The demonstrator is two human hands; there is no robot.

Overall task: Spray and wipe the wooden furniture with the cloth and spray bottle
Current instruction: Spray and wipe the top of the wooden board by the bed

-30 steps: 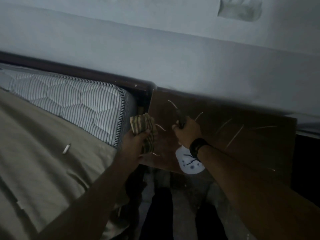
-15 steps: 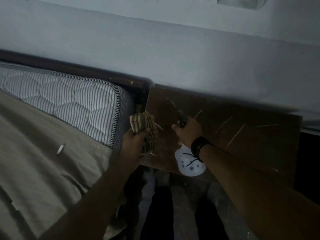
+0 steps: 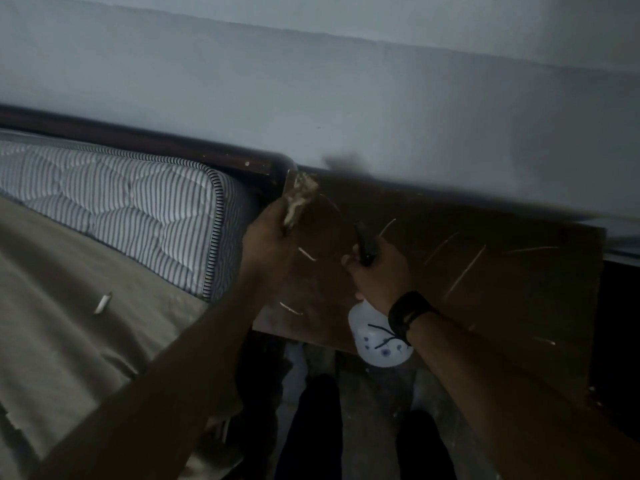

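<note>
The left hand (image 3: 268, 225) grips the bunched cloth (image 3: 298, 199) at the far left corner of the scratched wooden top (image 3: 485, 271), hard by the mattress (image 3: 138, 209) and nearer that corner than the other hand. The right hand (image 3: 379, 275) is closed on the spray bottle (image 3: 375, 344), held over the top's near-left part, nozzle aimed away toward the wall (image 3: 311, 98). The top's long axis runs rightward from the cloth, bare and open; the wiping stroke should judgeably travel that way, with the wall bounding its far edge.
</note>
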